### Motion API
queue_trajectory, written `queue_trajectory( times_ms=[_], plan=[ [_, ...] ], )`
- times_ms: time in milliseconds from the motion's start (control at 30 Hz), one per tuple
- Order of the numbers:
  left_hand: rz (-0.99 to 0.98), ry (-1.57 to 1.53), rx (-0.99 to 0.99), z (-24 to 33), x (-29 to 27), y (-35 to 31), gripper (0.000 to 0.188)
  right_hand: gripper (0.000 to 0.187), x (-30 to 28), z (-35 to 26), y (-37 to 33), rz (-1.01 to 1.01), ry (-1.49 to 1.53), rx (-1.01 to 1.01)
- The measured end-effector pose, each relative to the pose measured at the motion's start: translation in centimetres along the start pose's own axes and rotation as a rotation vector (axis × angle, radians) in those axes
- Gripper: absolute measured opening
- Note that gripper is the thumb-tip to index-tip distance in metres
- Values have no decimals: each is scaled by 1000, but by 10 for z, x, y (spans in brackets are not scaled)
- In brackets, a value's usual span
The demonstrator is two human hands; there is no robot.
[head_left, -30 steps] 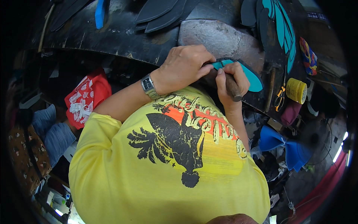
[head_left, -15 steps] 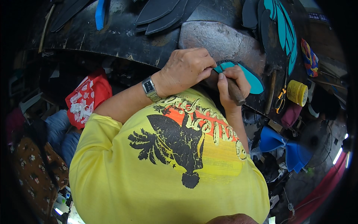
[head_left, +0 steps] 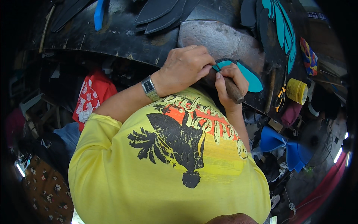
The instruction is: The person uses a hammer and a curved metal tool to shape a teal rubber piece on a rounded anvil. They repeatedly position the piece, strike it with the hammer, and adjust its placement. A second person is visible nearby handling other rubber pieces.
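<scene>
Beyond both hands, a dark, stained workbench [head_left: 112, 33] carrying a grey stone block [head_left: 220, 37] just past the knuckles. Farther out past the left hand, a stack of black sole-shaped cut-outs [head_left: 160, 13] and a blue strip [head_left: 99, 13]. Out past the right hand, more black soles with teal leaf-shaped pieces [head_left: 283, 26] laid on them. To the right of the right hand, a long wooden-handled tool [head_left: 270, 89] lying on the bench edge, orange-handled scissors [head_left: 279, 98] beside it, then a yellow round tin [head_left: 297, 90], lid on, contents hidden. Lower right, below the right wrist, blue foam pieces [head_left: 279, 143] and a small fan [head_left: 319, 140]. Left of the left forearm, down under the bench, a red printed bag [head_left: 91, 95]. Yellow printed shirt [head_left: 167, 168] filling the foreground and blocking the space under the wrists.

Left hand [head_left: 184, 67], wristwatch [head_left: 149, 87] on it, curled down with fingertips pressing the near end of a teal sole piece [head_left: 248, 76] backed in black. Right hand [head_left: 229, 84] closed in a fist round a brown wooden tool handle [head_left: 234, 90], thumb up along it; tool tip hidden between the two hands, at the sole's near end. Sole lying flat on the bench edge just in front of the stone, its far end reaching out to the right beyond the right hand's knuckles.
</scene>
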State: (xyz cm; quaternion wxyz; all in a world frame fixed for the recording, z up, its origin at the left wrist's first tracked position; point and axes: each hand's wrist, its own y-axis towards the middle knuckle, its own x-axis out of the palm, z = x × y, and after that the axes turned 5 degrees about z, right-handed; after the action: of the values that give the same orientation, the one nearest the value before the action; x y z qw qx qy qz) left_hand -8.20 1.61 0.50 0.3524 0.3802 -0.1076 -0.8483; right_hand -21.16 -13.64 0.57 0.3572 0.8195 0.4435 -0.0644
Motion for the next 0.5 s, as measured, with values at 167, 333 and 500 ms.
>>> queue_trajectory(
  times_ms=[167, 333, 500],
  plan=[
    [24, 13, 16, -3, -2, -4, 15, 16, 2, -1, 0, -3, -49, -27],
    [-35, -6, 131, -9, -5, 0, 17, 15, 3, 1, 0, 7, -36, -36],
    [-112, 35, 222, -13, -13, 4, 19, 14, -1, 2, -1, 33, 141, 76]
  ],
)
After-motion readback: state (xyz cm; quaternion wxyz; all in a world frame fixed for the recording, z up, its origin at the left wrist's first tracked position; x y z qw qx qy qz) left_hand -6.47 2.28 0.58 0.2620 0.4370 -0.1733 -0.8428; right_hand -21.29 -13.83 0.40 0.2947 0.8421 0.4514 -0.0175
